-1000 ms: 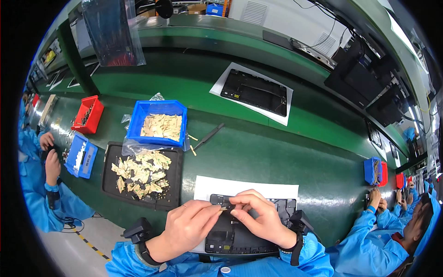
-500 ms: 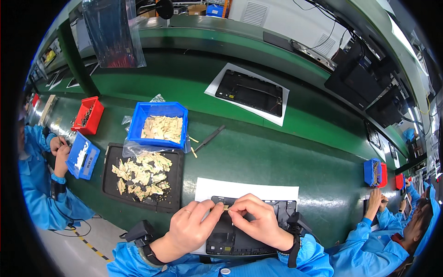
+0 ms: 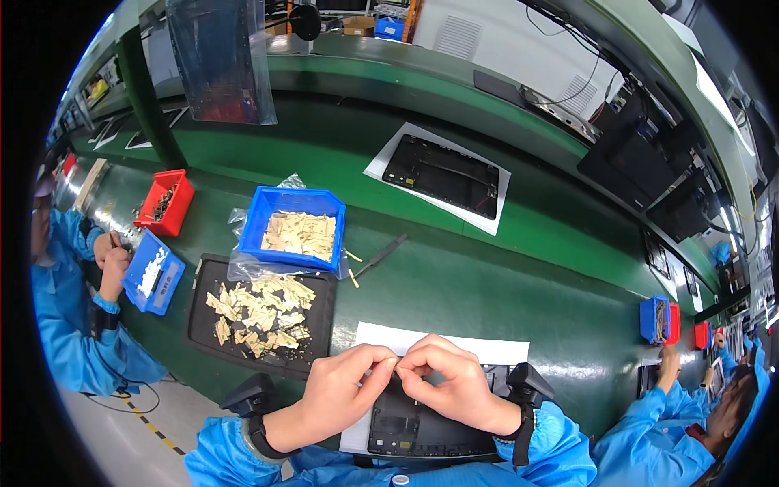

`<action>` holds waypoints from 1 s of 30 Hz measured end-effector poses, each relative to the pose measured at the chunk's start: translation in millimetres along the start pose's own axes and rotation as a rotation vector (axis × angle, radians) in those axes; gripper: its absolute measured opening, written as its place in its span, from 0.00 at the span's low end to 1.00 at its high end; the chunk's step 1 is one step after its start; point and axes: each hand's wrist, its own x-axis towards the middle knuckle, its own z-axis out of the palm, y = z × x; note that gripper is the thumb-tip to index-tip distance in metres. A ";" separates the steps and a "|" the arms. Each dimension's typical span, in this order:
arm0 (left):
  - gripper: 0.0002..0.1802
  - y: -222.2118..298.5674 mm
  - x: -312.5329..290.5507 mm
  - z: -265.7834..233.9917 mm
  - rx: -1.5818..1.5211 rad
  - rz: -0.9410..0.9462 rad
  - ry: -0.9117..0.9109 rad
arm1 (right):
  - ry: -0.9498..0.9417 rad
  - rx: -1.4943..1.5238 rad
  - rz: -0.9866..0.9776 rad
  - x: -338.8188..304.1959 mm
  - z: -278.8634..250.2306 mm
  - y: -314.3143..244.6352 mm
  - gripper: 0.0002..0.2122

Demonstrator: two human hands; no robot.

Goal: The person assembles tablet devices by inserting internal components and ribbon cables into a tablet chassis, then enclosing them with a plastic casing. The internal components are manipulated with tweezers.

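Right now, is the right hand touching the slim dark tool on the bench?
Apart: the head view shows a stretch of green bench between the right hand and the slim dark tool.

Even, bright light covers your worktop (image 3: 487,284), laying pale glare on its green surface at the far left end and to the right of your fingers (image 3: 426,351). You have a dark band of shadow along its back, below the shelf (image 3: 365,79). The hanging plastic bag (image 3: 221,69) gives you soft reflections. Fisheye distortion bows the worktop's long edges; beyond its 2 ends, your view softens and falls to black.
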 end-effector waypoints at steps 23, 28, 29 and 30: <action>0.02 -27.9 70.0 -67.2 0.330 0.132 0.486 | 0.195 0.262 0.083 13.5 -19.0 20.0 0.03; 0.08 -69.4 82.5 -106.3 1.136 0.140 0.376 | 0.174 0.329 0.158 11.6 -15.3 26.6 0.02; 0.11 -66.9 76.7 -101.3 1.120 0.167 0.426 | 0.153 0.287 0.166 10.6 -14.5 27.9 0.02; 0.11 -48.6 71.7 -90.0 0.947 0.219 0.450 | 0.162 0.286 0.174 10.3 -13.7 28.0 0.02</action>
